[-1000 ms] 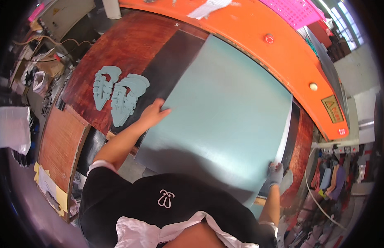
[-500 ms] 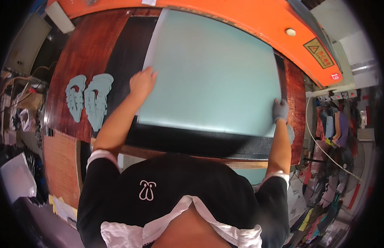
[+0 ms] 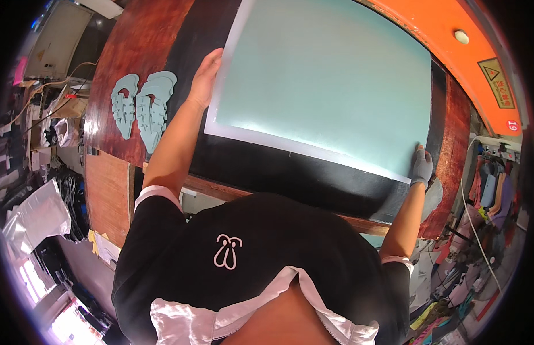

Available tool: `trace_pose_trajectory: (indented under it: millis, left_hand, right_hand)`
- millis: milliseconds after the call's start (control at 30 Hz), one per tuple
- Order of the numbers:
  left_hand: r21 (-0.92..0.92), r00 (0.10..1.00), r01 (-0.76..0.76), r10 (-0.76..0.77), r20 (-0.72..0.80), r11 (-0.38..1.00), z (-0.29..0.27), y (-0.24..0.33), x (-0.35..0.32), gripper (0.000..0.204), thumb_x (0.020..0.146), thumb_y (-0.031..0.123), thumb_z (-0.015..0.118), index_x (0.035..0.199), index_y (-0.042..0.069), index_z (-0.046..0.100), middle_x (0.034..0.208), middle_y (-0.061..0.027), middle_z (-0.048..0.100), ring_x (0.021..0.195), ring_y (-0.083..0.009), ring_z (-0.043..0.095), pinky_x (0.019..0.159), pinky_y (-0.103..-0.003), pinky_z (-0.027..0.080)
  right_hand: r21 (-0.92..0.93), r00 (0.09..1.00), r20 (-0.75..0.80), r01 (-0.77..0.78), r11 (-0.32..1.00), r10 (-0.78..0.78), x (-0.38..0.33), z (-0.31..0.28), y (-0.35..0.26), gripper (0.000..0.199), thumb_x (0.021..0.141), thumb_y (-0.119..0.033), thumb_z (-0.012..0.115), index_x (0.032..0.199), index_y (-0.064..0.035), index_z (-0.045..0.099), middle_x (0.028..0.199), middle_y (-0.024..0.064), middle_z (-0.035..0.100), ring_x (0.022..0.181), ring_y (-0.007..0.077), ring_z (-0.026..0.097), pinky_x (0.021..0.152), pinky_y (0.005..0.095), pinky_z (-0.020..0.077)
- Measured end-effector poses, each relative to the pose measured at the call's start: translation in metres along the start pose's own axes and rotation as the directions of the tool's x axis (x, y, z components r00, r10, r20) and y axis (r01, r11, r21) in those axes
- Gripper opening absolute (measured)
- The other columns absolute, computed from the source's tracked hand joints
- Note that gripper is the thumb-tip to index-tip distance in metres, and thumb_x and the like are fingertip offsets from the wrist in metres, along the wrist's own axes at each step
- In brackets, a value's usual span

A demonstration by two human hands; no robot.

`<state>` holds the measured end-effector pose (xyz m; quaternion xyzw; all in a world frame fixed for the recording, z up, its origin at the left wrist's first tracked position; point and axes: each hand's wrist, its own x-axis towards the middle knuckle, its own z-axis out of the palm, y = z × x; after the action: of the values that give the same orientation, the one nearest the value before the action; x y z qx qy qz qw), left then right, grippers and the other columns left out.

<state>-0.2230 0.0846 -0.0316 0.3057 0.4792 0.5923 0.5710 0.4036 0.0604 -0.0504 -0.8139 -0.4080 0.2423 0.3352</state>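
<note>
I judge step in hand: squaring large pale-green sheet on black bed under orange machine housing
Left hand at sheet's 9 o'clock edge, fingers flat, extended, pressing margin, gripping nothing
Right hand, grey-gloved, at sheet's 4 o'clock corner; pinch or mere touch: cannot tell
Next move likely calls for even two-hand push, edges parallel to bed
Sheet thin, smooth, slight sheen, white border; bed matte
Two cut green sole-shaped pieces at 9 o'clock on reddish wood table, slotted outlines
</note>
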Motion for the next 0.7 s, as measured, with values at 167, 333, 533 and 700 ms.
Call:
trace_pose_trajectory:
  millis: [167,333,533,700]
  left_hand:
    - [-0.137,0.999,-0.003,0.008,0.037,0.991,0.003,0.007,-0.016,0.052,0.095,0.027,0.044,0.137,0.0,0.033,0.144,-0.0122,0.033,0.134,-0.0238,0.028,0.112,-0.037,0.02]
    - [-0.13,0.998,-0.004,0.011,0.054,0.991,-0.009,0.003,-0.039,0.054,0.095,0.029,0.044,0.138,-0.001,0.031,0.145,-0.0122,0.032,0.135,-0.0246,0.027,0.112,-0.037,0.02]
    - [0.325,0.992,-0.126,0.119,0.042,0.937,-0.013,-0.006,-0.055,0.056,0.09,0.031,0.053,0.132,-0.002,0.038,0.142,-0.016,0.035,0.133,-0.0271,0.029,0.108,-0.038,0.026]
    - [0.98,0.901,-0.121,0.432,0.041,0.159,0.012,-0.014,-0.077,0.053,0.077,0.034,0.071,0.111,-0.003,0.053,0.129,-0.0213,0.044,0.121,-0.0338,0.042,0.099,-0.041,0.036]
  right_hand:
    - [-0.163,0.995,-0.1,-0.022,0.986,0.006,-0.003,0.002,-0.014,0.041,0.081,-0.037,0.063,0.091,0.0028,0.061,0.086,0.0062,0.063,0.08,0.0142,0.056,0.075,0.0271,0.0434]
    - [0.028,0.998,-0.047,-0.044,0.999,0.045,-0.039,-0.012,0.0,0.033,0.082,-0.028,0.062,0.095,0.0027,0.06,0.09,0.0056,0.063,0.085,0.0137,0.056,0.079,0.0259,0.0424]
    - [0.166,1.0,-0.005,-0.012,0.986,0.013,-0.06,-0.017,0.028,0.024,0.084,-0.018,0.059,0.097,0.0017,0.057,0.096,0.0059,0.061,0.088,0.0125,0.056,0.082,0.024,0.0422]
    - [-0.159,0.923,-0.197,0.302,0.94,-0.33,-0.068,-0.022,0.031,0.027,0.082,-0.016,0.062,0.101,0.0025,0.056,0.095,0.0067,0.058,0.088,0.0125,0.055,0.079,0.025,0.0437]
